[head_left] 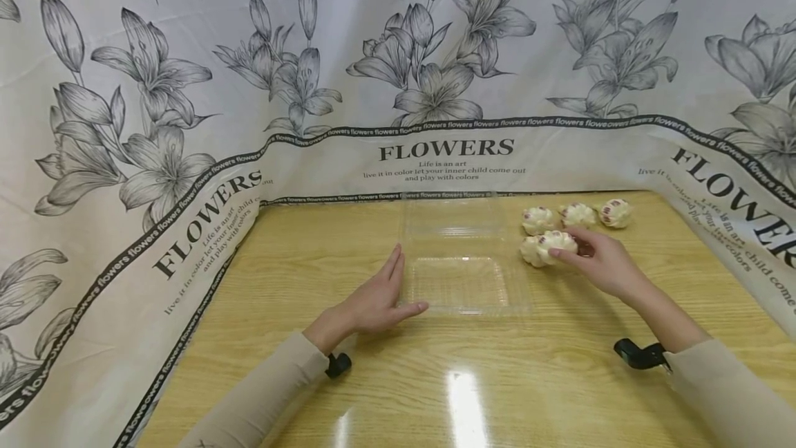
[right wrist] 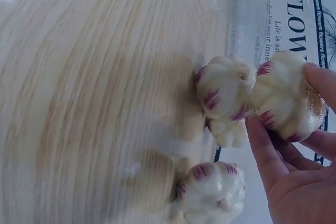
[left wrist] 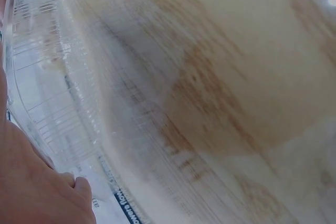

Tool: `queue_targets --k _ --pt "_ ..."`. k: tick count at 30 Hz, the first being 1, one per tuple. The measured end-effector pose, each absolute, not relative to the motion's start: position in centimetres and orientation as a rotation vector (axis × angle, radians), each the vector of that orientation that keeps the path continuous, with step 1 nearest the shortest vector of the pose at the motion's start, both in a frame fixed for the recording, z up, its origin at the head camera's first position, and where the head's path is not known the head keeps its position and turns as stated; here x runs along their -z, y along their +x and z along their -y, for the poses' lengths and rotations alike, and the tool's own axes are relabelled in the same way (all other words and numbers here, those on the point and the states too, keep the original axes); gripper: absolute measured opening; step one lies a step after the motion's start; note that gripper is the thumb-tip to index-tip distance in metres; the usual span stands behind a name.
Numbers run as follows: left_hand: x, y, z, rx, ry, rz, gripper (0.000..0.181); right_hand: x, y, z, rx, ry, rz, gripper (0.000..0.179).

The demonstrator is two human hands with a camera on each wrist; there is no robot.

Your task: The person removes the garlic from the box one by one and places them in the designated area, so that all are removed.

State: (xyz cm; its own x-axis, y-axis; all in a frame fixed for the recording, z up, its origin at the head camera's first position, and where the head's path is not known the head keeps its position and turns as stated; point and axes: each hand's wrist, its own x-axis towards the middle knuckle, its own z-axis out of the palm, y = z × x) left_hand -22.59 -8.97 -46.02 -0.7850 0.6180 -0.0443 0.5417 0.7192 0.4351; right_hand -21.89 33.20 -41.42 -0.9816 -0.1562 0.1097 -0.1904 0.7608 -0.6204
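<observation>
My right hand [head_left: 602, 263] pinches a garlic bulb [right wrist: 281, 95] with purple streaks between thumb and fingers. Close against it is another garlic bulb [head_left: 532, 252]. Just behind, three more garlic bulbs form a row: a left one [head_left: 537, 220], a middle one [head_left: 577, 215] and a right one [head_left: 616, 213]. A clear plastic clamshell box [head_left: 460, 310] lies opened out on the table, its lid [head_left: 454, 216] toward the back. At the box's left side, my left hand [head_left: 375, 301] rests with straight fingers and the thumb along the front left corner.
The wood-grain table [head_left: 385, 393] reflects bright light near the front. A white cloth [head_left: 323, 164] printed with flowers and lettering stands behind and along both sides. Dark wrist mounts [head_left: 639, 354] sit at both cuffs.
</observation>
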Motion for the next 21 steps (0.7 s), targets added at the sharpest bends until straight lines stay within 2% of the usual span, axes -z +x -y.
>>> queue_targets --k 21 --pt "46.0 -22.5 8.8 -0.610 0.919 -2.740 0.104 42.0 -20.6 -36.2 -0.999 0.233 2.909 0.071"
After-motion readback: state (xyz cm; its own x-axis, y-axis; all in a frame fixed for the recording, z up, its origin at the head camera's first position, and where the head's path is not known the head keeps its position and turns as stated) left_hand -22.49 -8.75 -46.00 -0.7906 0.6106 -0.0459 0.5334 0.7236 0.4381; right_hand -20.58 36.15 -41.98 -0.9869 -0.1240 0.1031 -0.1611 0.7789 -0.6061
